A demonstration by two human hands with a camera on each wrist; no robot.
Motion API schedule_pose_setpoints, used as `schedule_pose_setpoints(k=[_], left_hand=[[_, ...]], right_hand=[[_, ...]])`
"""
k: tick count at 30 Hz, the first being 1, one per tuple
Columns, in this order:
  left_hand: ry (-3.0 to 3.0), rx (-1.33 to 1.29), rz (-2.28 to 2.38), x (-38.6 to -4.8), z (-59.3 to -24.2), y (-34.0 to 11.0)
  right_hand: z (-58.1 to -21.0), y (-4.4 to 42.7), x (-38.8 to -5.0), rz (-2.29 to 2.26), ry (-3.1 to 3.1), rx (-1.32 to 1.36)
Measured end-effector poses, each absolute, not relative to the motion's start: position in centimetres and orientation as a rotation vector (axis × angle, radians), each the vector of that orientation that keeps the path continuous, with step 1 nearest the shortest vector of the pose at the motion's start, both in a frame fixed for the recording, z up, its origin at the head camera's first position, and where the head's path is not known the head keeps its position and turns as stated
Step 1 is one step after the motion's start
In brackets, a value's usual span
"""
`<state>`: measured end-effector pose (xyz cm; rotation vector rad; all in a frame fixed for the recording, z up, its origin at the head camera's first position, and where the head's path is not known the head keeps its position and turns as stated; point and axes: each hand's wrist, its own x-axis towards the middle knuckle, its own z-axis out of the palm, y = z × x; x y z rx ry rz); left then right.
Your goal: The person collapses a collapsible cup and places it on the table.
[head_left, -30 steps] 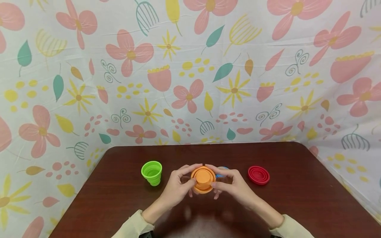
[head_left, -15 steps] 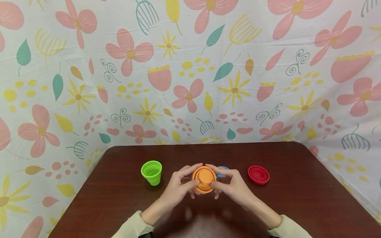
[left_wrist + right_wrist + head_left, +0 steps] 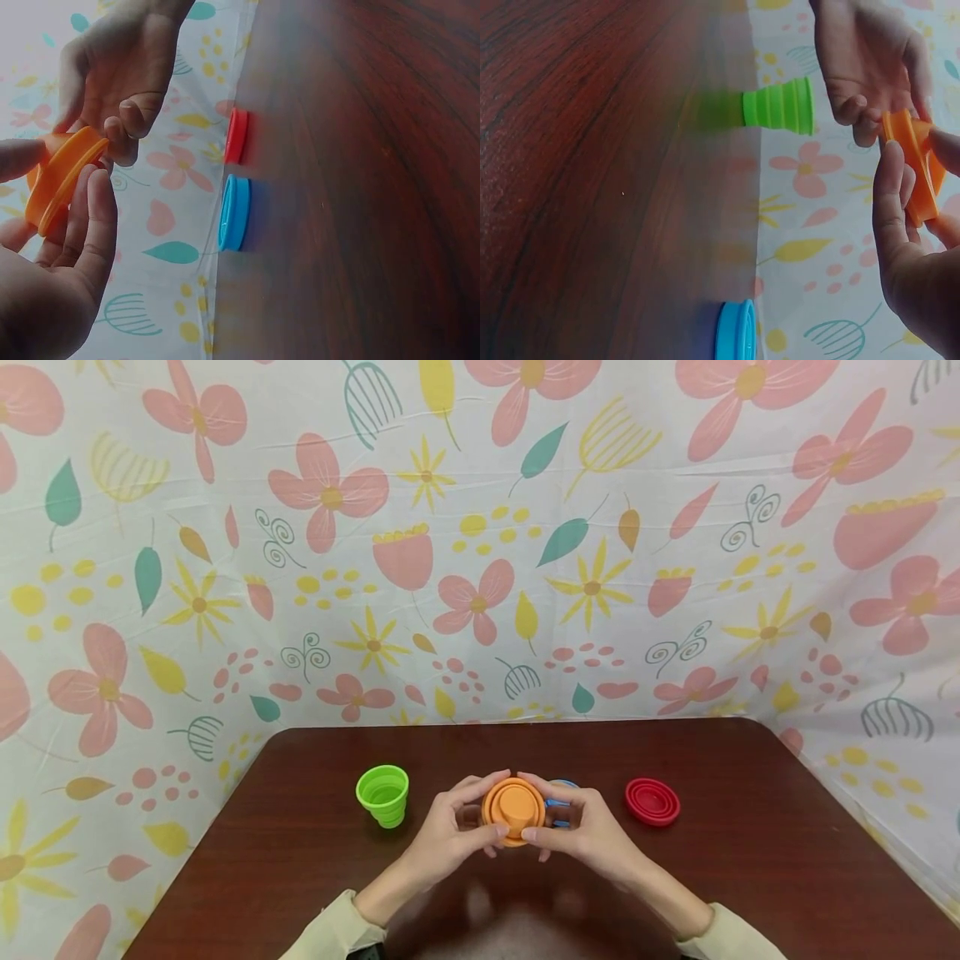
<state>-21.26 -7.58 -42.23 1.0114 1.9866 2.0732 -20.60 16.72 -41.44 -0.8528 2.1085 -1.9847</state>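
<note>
An orange collapsible cup (image 3: 514,802), mostly folded into rings, is held above the table between both hands, its round bottom bulging toward the head camera. The left hand (image 3: 446,831) grips its left side, with the thumb at the lower front and the fingers round the rim and behind. On the opposite side the right hand (image 3: 592,831) holds it the same way. From the wrist views the orange cup (image 3: 64,180) appears edge-on, pinched between thumbs and fingers. Partly hidden behind the right hand is a flat blue collapsible cup (image 3: 237,214) on the table.
A green collapsible cup (image 3: 383,797) stands extended on the dark wooden table (image 3: 300,860), left of the hands. To the right lies a flattened red cup (image 3: 652,802). A flower-patterned cloth (image 3: 480,543) hangs behind the table.
Both thumbs have slid down the orange cup toward its lower edge and closer together. The grip by both hands stays, and the other cups have not moved.
</note>
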Motion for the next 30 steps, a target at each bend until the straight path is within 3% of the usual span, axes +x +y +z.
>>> schedule_pose_setpoints(k=[30], left_hand=[[2.085, 0.931, 2.079, -21.29, -42.65, -7.05]], right_hand=[[-41.61, 16.00, -20.51, -1.974, 2.259, -0.780]])
